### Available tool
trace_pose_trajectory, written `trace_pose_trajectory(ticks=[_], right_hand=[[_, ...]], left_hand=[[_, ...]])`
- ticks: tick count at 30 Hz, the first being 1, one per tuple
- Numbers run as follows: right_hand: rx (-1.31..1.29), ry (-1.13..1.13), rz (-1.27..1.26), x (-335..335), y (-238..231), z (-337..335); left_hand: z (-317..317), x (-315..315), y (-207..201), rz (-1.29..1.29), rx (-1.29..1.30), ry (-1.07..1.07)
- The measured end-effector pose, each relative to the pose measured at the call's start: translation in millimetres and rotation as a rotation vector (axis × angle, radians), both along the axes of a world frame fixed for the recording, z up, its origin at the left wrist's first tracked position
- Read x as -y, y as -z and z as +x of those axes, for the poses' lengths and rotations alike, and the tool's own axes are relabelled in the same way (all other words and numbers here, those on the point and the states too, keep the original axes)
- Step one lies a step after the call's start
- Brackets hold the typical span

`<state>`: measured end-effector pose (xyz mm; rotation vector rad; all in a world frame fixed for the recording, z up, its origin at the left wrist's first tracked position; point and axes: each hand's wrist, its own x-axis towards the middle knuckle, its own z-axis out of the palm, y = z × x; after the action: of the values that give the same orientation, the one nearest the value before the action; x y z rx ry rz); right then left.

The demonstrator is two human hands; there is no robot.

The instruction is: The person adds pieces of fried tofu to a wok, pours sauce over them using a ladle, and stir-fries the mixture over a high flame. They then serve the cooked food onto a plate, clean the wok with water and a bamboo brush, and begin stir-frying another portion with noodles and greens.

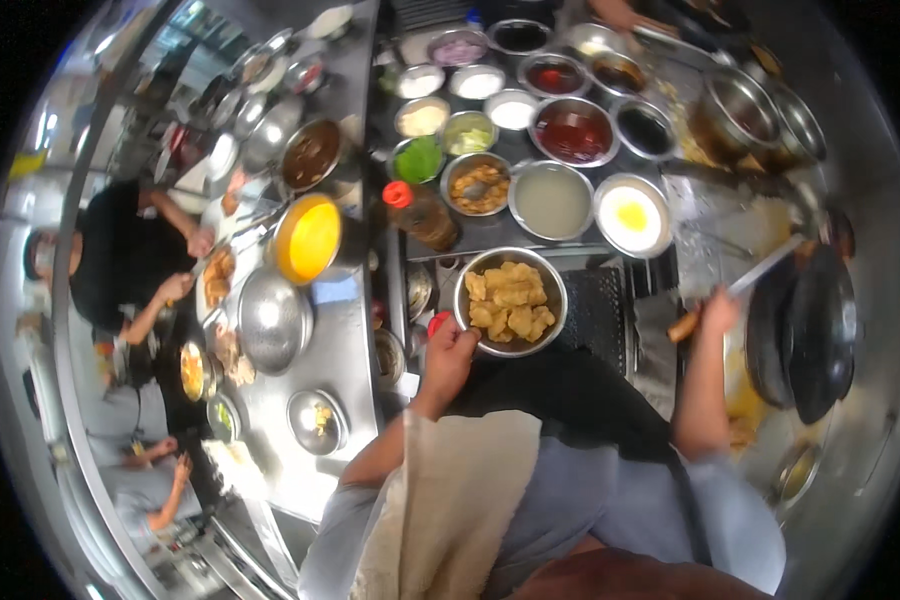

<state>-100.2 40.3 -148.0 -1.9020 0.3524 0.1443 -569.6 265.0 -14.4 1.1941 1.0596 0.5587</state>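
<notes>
My left hand (452, 358) grips the near-left rim of a steel bowl (560, 318), its fingers closed on the edge. Golden-brown battered pieces (510, 300) are heaped in the bowl. On the right, my right hand (718, 312) is closed around a long-handled wok tool (765, 265) with a metal shaft. Its wooden handle end (683, 326) sticks out to the left of the fist. Up and to the right the shaft runs toward a black wok (820, 330); I cannot make out its working end.
Beyond the bowl stand several steel bowls of sauces and ingredients, a bowl of white liquid with a yellow centre (632, 215) and a red-capped bottle (425, 218). Stacked pots (740, 115) stand far right. Left is a steel counter (345, 400) with a yellow-filled pot (308, 238); co-workers (120, 255) work behind it.
</notes>
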Motion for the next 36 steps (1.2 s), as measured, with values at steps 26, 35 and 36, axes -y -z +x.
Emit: trace_pose_trajectory(ticks=[26,35,36], right_hand=[[-0.150,-1.579,0.188,-264.8,-347.9,-266.6],[0.609,-1.910,-0.613,-345.6,-378.0,-319.5],[0.606,-1.956,-0.657,-350.1,-388.1,-330.8]], left_hand=[[-170.3,-29.9,-41.2,0.003,0.179,-0.806],[-183.2,-46.9,-67.2,0.055,0.192,-0.866],[-183.8,-48.1,-68.1,0.061,0.234,-0.872]])
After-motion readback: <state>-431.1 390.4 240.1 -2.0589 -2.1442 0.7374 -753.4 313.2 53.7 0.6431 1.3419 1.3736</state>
